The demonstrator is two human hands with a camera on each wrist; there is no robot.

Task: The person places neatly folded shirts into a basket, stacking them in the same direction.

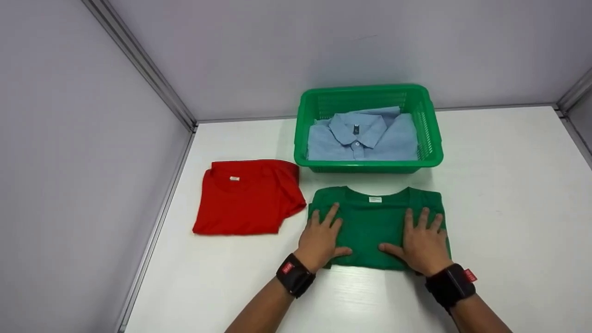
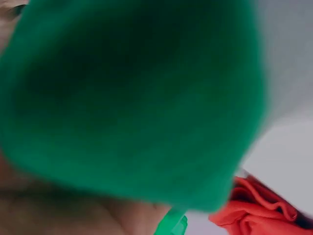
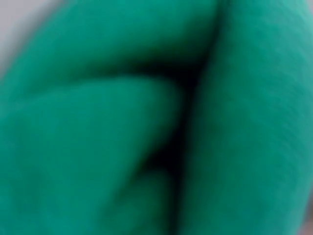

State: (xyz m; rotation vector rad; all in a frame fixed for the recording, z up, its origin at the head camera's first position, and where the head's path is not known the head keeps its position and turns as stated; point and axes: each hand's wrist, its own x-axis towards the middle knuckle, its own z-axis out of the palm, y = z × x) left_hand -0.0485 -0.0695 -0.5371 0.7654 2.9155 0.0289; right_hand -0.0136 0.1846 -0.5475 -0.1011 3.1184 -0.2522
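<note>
Three shirts, one basket (image 1: 430, 138). Green shirt (image 1: 372, 226) just in front of basket on table (image 1: 508, 208), collar toward basket, long axis left-right. Left hand (image 1: 320, 240), right hand (image 1: 423, 243) flat on it, fingers straight, gripping nothing. Red shirt (image 1: 245, 196) left of basket; blue shirt (image 1: 365, 138) inside.

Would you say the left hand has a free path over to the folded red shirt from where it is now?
Probably yes. The left hand lies flat on the green shirt, and the red shirt sits just to its left on the table, with nothing between them; the basket stands farther back.
</note>
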